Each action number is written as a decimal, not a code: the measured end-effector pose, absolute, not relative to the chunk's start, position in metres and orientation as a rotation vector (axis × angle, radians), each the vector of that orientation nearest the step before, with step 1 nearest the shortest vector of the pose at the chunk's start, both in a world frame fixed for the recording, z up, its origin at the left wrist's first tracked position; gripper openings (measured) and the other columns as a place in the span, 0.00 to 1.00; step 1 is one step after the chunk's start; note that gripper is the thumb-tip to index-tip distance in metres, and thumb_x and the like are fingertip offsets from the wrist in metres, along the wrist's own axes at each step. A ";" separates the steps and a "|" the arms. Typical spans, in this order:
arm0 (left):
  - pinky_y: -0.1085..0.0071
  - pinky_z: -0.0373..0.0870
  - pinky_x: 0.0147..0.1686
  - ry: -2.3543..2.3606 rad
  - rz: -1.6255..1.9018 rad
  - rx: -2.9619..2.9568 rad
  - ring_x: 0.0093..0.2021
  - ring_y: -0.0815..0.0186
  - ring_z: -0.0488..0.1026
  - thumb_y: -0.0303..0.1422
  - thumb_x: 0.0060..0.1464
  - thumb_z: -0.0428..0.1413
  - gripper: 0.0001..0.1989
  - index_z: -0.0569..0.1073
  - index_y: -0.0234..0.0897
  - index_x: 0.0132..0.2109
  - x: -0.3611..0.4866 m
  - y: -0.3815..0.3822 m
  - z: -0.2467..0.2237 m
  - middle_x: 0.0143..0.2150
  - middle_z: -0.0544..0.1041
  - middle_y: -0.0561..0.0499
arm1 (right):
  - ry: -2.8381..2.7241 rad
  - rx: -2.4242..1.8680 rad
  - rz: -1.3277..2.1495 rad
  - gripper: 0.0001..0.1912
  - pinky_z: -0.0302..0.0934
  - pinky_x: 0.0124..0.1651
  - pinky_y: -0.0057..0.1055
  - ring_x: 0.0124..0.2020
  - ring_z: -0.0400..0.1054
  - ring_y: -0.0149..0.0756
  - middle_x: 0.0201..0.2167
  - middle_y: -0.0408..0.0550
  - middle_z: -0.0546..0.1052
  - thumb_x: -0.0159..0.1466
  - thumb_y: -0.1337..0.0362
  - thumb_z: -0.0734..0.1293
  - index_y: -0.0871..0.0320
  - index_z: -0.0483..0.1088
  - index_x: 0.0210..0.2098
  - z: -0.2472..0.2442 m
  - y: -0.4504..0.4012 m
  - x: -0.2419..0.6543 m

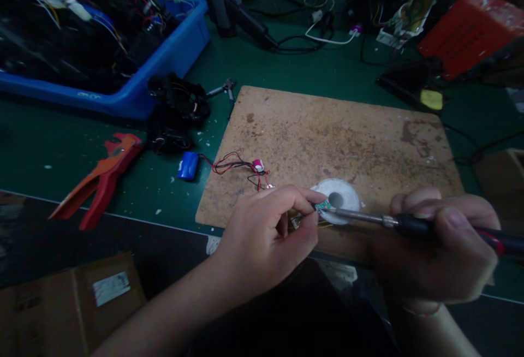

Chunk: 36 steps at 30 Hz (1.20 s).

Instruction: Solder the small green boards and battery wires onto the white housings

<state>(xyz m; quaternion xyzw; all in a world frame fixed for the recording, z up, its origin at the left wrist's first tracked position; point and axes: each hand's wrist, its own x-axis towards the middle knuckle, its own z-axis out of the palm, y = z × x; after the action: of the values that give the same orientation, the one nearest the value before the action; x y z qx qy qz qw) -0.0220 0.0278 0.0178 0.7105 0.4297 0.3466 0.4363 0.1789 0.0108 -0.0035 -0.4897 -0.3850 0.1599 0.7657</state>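
My left hand [272,231] pinches a small green circuit board [323,207] between thumb and fingertips, above the lower edge of a stained brown board [327,133]. My right hand [446,242] is wrapped round the black handle of a soldering iron [364,216], whose metal tip points left and meets the small board, as far as I can tell. Behind the tip lies a white solder spool [347,196]. Red and black wires run left from near my left hand, past a small pink-wrapped piece [258,165], to a blue battery pack [188,166].
Orange-red cutters [108,174] and a black cable bundle [176,106] lie at left. A blue bin [176,57] full of wired parts stands behind them. At back right are a red station [470,32] and a yellow sponge [432,99]; a cardboard box [73,308] is lower left.
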 end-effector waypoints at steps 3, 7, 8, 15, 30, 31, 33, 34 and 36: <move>0.77 0.64 0.24 1.069 0.861 1.766 0.21 0.79 0.66 0.23 0.59 0.63 0.07 0.74 0.38 0.36 -0.022 0.028 0.018 0.50 0.86 0.56 | -0.840 -1.054 0.343 0.06 0.51 0.23 0.33 0.20 0.59 0.33 0.16 0.39 0.62 0.53 0.65 0.63 0.54 0.68 0.20 -0.006 0.010 0.180; 0.76 0.64 0.23 1.075 0.864 1.767 0.21 0.79 0.67 0.22 0.58 0.63 0.07 0.74 0.37 0.35 -0.022 0.027 0.019 0.49 0.86 0.55 | -0.804 -1.091 0.343 0.06 0.52 0.24 0.33 0.19 0.58 0.32 0.16 0.39 0.61 0.51 0.64 0.65 0.54 0.67 0.18 -0.003 0.010 0.179; 0.77 0.64 0.23 1.076 0.867 1.767 0.21 0.79 0.67 0.22 0.58 0.63 0.07 0.74 0.37 0.35 -0.022 0.027 0.019 0.49 0.86 0.55 | -0.804 -1.098 0.341 0.06 0.52 0.24 0.33 0.19 0.57 0.32 0.16 0.38 0.61 0.51 0.64 0.65 0.54 0.67 0.18 -0.003 0.011 0.178; 0.78 0.63 0.23 1.086 0.867 1.766 0.21 0.81 0.66 0.22 0.58 0.63 0.08 0.74 0.38 0.35 -0.022 0.028 0.020 0.49 0.86 0.60 | -0.802 -1.102 0.348 0.07 0.51 0.24 0.32 0.19 0.57 0.31 0.15 0.38 0.61 0.50 0.63 0.66 0.54 0.65 0.18 -0.001 0.012 0.177; 0.78 0.64 0.24 1.082 0.871 1.752 0.21 0.81 0.66 0.23 0.59 0.63 0.07 0.74 0.38 0.35 -0.021 0.027 0.019 0.50 0.86 0.60 | -0.816 -1.088 0.362 0.06 0.49 0.23 0.33 0.19 0.57 0.32 0.16 0.38 0.63 0.51 0.65 0.66 0.54 0.67 0.19 -0.002 0.010 0.178; 0.78 0.64 0.24 1.083 0.874 1.754 0.21 0.81 0.66 0.22 0.58 0.63 0.08 0.74 0.38 0.35 -0.021 0.027 0.019 0.50 0.86 0.60 | -0.819 -1.090 0.367 0.06 0.50 0.23 0.33 0.20 0.58 0.32 0.16 0.38 0.63 0.51 0.65 0.66 0.54 0.68 0.19 -0.002 0.010 0.178; 0.78 0.64 0.24 1.087 0.880 1.757 0.22 0.81 0.66 0.22 0.58 0.63 0.08 0.74 0.38 0.35 -0.021 0.027 0.019 0.50 0.86 0.60 | -0.839 -1.080 0.367 0.05 0.51 0.24 0.34 0.20 0.59 0.32 0.17 0.38 0.64 0.52 0.66 0.65 0.54 0.68 0.20 -0.003 0.009 0.179; 0.79 0.64 0.24 1.086 0.882 1.757 0.22 0.81 0.66 0.22 0.58 0.63 0.08 0.74 0.38 0.35 -0.021 0.027 0.019 0.50 0.86 0.60 | -0.847 -1.071 0.363 0.05 0.51 0.24 0.34 0.20 0.59 0.32 0.17 0.38 0.64 0.53 0.66 0.64 0.54 0.68 0.21 -0.004 0.009 0.179; 0.79 0.64 0.24 1.084 0.881 1.758 0.22 0.81 0.66 0.22 0.58 0.63 0.08 0.74 0.38 0.35 -0.021 0.026 0.019 0.50 0.86 0.61 | -0.856 -1.053 0.355 0.06 0.50 0.24 0.34 0.20 0.58 0.32 0.17 0.38 0.63 0.53 0.66 0.64 0.54 0.68 0.21 -0.006 0.009 0.179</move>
<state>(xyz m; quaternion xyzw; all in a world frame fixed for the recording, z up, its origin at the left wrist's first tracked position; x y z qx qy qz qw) -0.0208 0.0264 0.0187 0.7056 0.4351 0.3538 0.4332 0.1795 0.0091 -0.0055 -0.4844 -0.3937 0.1634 0.7640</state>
